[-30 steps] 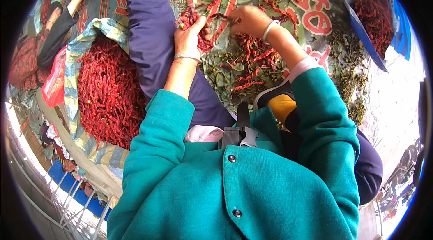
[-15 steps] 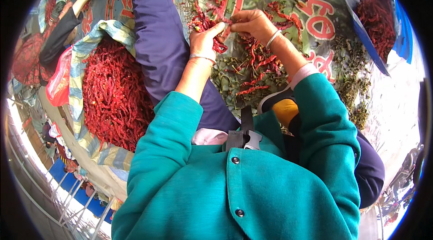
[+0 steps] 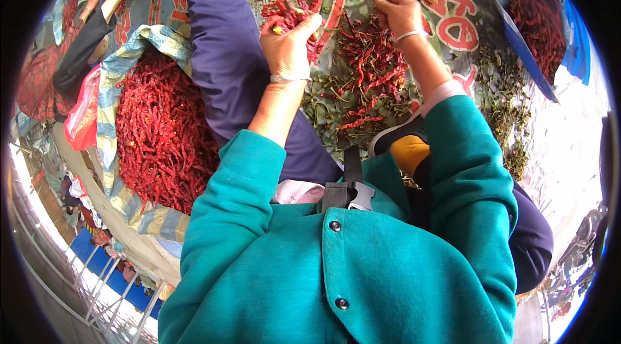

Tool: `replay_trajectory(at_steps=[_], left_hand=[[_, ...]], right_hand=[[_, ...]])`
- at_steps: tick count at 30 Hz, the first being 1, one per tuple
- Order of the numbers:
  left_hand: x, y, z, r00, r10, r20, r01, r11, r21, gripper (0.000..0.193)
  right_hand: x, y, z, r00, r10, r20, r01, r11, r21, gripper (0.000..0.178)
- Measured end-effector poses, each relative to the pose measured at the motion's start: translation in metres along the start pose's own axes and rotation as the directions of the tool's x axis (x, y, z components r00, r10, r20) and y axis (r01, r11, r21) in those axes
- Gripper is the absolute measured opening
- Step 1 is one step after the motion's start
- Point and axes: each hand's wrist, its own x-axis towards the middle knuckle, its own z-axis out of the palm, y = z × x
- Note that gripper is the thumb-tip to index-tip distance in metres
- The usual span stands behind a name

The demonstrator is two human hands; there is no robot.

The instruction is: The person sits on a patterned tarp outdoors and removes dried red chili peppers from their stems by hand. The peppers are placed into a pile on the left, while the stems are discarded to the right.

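Note:
My left hand (image 3: 284,53) is closed around a bunch of dried red chili peppers (image 3: 288,12), thumb laid over them. To its right and a little farther off, my right hand (image 3: 402,15) hangs above the printed sheet with its fingers pinched together; what they hold, if anything, is too small to make out. Below and left of it lies a loose heap of dried red chilies (image 3: 372,62) on the sheet. Green-brown stems (image 3: 317,111) are scattered around that heap.
At my left stands a checked woven sack (image 3: 169,38) full of red chilies (image 3: 165,137), beside a pink plastic bag (image 3: 83,117). Another person's arm (image 3: 81,56) reaches in at far left. A blue-edged bag (image 3: 527,53) of chilies is at right. My legs flank the heap.
My hands have parted: the right moved right and slightly farther away, the left slightly left with its chilies. More of the chili heap between them is uncovered.

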Motion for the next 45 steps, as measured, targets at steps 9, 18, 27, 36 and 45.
replay_trajectory(at_steps=[9, 18, 27, 36, 45], left_hand=[[0.017, -0.033, -0.031, 0.952, -0.307, -0.008, 0.306, 0.951, -0.041, 0.021], [0.019, -0.027, -0.034, 0.888, -0.44, 0.135, 0.46, 0.859, -0.226, 0.01], [0.002, 0.01, -0.019, 0.815, -0.524, 0.246, 0.557, 0.826, -0.087, 0.015], [-0.003, 0.011, -0.026, 0.83, -0.498, 0.252, 0.518, 0.855, -0.014, 0.015], [0.016, 0.003, -0.04, 0.843, -0.474, 0.255, 0.526, 0.825, -0.206, 0.015]], right_hand=[[0.003, 0.014, 0.027, 0.92, -0.25, 0.301, 0.37, 0.309, -0.876, 0.032], [0.013, -0.005, 0.02, 0.968, -0.042, 0.245, 0.101, 0.967, -0.232, 0.014], [-0.015, -0.027, 0.035, 0.702, 0.103, 0.705, -0.528, 0.74, 0.418, 0.007], [-0.025, -0.034, 0.048, 0.78, 0.147, 0.609, -0.327, 0.924, 0.196, 0.012], [-0.009, 0.022, 0.019, 0.881, -0.336, 0.333, 0.354, 0.002, -0.935, 0.052]])
